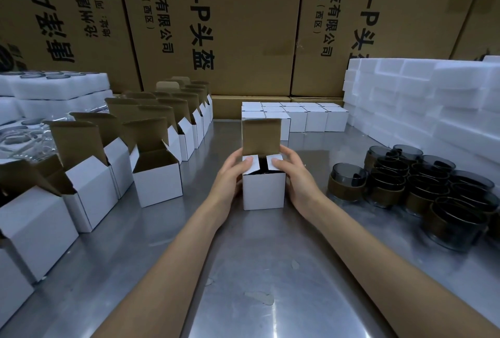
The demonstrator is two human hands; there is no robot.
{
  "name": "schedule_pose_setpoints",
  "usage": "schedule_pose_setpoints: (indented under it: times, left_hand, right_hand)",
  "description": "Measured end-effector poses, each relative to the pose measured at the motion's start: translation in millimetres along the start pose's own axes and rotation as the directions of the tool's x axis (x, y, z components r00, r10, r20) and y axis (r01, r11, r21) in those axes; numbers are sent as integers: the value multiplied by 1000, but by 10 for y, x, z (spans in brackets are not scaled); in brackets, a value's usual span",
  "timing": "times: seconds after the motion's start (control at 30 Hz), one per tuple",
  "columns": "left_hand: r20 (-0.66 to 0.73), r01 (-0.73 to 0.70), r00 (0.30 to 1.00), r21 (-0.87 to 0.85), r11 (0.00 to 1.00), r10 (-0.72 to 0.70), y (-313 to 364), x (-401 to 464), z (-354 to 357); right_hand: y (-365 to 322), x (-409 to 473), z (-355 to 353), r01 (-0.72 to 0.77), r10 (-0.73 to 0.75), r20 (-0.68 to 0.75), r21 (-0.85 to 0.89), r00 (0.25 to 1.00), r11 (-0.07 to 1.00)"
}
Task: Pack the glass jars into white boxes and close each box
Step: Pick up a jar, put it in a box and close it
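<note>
White box [263, 191] sits mid-counter [270, 270], side flaps pressed down by both thumbs, left hand [230, 175] and right hand [295, 175] gripping it, lid up. Closed boxes [313, 117] behind; jars [433, 189] and open boxes [157, 175] remain.

Left hand [230, 172] and right hand [293, 175] grip white box [263, 190], thumbs pressing side flaps.

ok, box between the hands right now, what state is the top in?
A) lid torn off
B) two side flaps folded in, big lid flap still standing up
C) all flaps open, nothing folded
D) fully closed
B: on the box the left hand and right hand each press a thumb on a small side flap folded inward, while the brown-lined lid flap stands upright behind them.
</note>
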State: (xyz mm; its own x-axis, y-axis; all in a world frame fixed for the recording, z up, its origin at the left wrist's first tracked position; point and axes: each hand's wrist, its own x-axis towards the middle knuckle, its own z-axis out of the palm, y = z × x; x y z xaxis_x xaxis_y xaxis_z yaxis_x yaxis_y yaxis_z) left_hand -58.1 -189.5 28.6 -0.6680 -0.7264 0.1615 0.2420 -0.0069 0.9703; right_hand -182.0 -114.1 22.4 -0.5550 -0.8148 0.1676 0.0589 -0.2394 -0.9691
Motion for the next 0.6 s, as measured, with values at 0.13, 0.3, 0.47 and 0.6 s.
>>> schedule_pose_setpoints:
  times: [0.13, 0.3, 0.47, 0.6]
  left_hand:
    - [9, 38, 999, -33, 999, -38, -18, 26, -43]
    - [21, 43, 999, -49, 998, -42, -28, 55, -91]
    - [13, 45, 999, -57, 997, -44, -15, 51, -76]
    - [37, 46, 998, -144, 988, -41, 1, 25, -99]
  right_hand:
    - [20, -4, -21, -9, 9, -12, -6, 1000, 1000]
    - [20, -21, -7, 5, -6, -13, -48, 1000, 999]
    - [-13, -60, -30, 4, -1, 19, -155, 1000, 988]
    - [-32, -90, -22, 7, -7, 0, -139, 1000, 990]
